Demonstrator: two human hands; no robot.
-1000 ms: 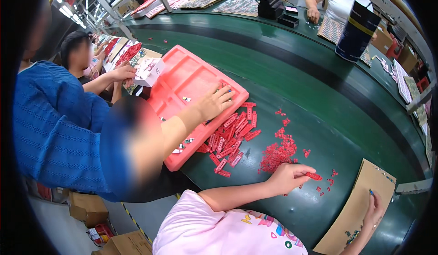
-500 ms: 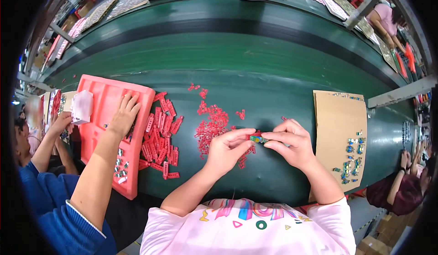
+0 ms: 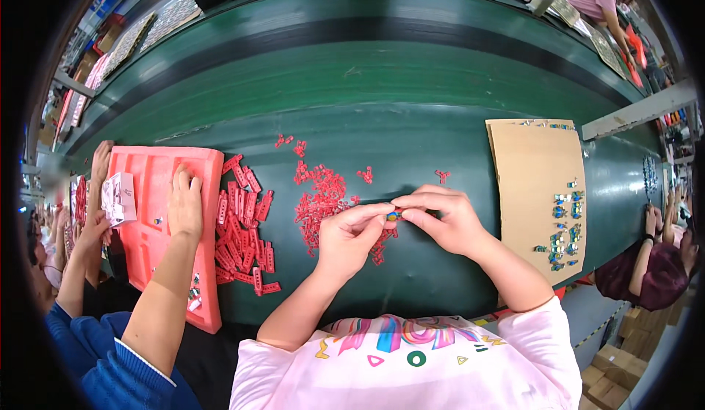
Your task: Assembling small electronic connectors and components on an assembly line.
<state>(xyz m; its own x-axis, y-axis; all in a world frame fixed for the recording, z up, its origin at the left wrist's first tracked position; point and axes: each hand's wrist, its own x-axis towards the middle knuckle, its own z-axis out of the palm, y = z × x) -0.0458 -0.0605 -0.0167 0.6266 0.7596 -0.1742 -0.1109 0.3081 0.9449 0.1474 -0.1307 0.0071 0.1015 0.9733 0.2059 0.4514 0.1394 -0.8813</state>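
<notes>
A small coloured part (image 3: 393, 217) sits over the bench (image 3: 433, 285), directly between the left hand (image 3: 346, 242) and the right hand (image 3: 449, 223), both equally near. Fingers hide its long axis. The left hand pinches it; the right's thumb and fingers close at its right end.

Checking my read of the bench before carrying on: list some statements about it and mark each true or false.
1. The left hand and right hand meet at a small blue-and-yellow part. True.
2. Small red pieces lie between the long red strips and the cardboard sheet. True.
3. The cardboard sheet is bare. False: small multicoloured parts lie on it.
4. A co-worker's hand is over the pink tray. True.
5. The long red strips form one neat row. False: they lie in a loose heap.
</notes>
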